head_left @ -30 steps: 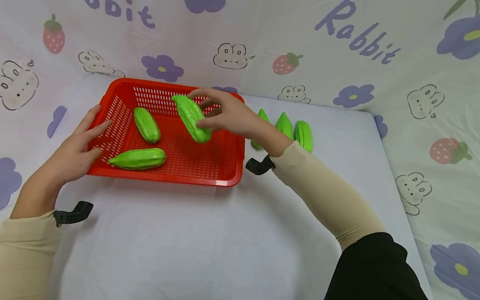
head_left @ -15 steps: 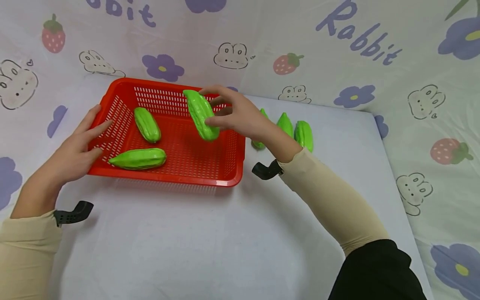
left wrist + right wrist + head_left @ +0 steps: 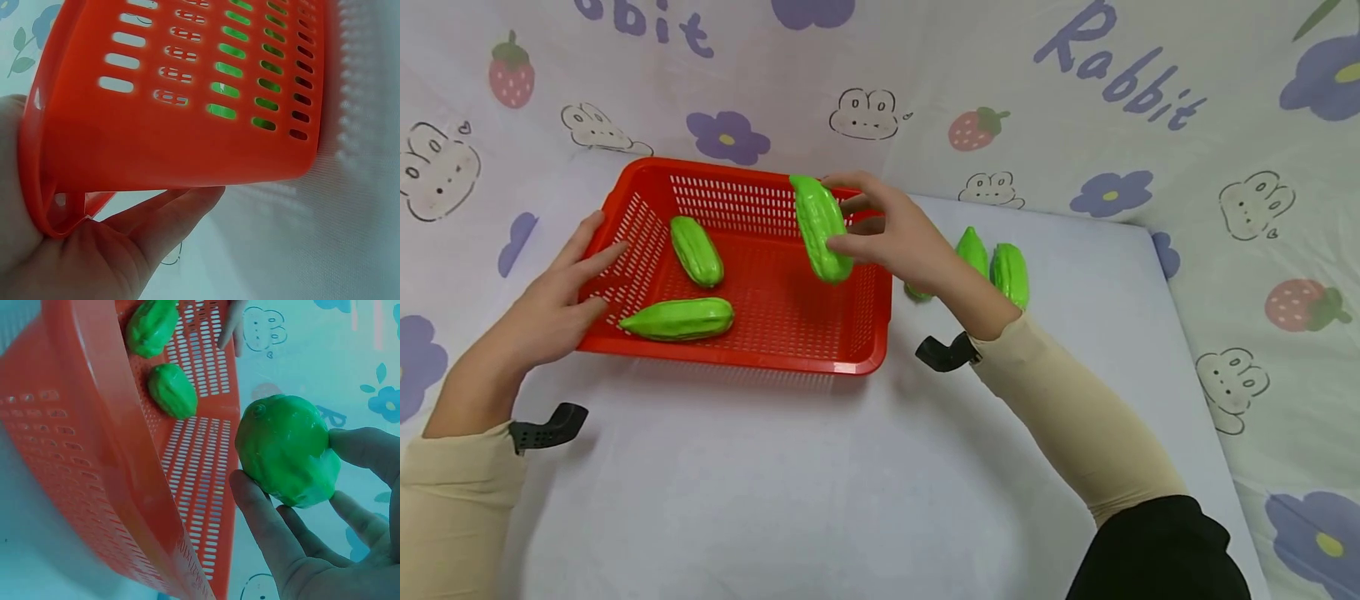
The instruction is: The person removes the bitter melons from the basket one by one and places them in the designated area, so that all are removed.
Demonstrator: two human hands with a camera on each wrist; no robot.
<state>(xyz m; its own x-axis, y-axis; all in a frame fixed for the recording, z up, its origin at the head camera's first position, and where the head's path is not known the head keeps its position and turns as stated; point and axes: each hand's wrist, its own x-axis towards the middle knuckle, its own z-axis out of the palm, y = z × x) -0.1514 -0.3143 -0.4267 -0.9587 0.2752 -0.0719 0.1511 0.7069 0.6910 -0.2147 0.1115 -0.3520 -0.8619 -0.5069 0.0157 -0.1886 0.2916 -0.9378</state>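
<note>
My right hand (image 3: 898,237) holds a bright green ridged gourd (image 3: 822,229) between thumb and fingers, raised over the right half of a red plastic basket (image 3: 782,360). In the right wrist view the same gourd (image 3: 287,450) shows end-on, thumb on one side and fingers on the other. My left hand (image 3: 553,308) grips the basket's left end, fingers reaching over the rim; in the left wrist view one digit (image 3: 181,219) lies along the outside wall. Two more gourds lie inside the basket: one slanted (image 3: 697,252) at the back, one sideways (image 3: 677,319) along the front.
Right of the basket, gourds stand in a row on the white-covered table (image 3: 760,483): one (image 3: 973,250) in the middle, one (image 3: 1011,275) at the right end, another (image 3: 917,293) mostly hidden behind my right hand. A printed rabbit cloth (image 3: 910,50) rises behind the table.
My right hand has carried its gourd to the right, turning it slightly more upright. My left hand, the basket and the two gourds inside have stayed in place.
</note>
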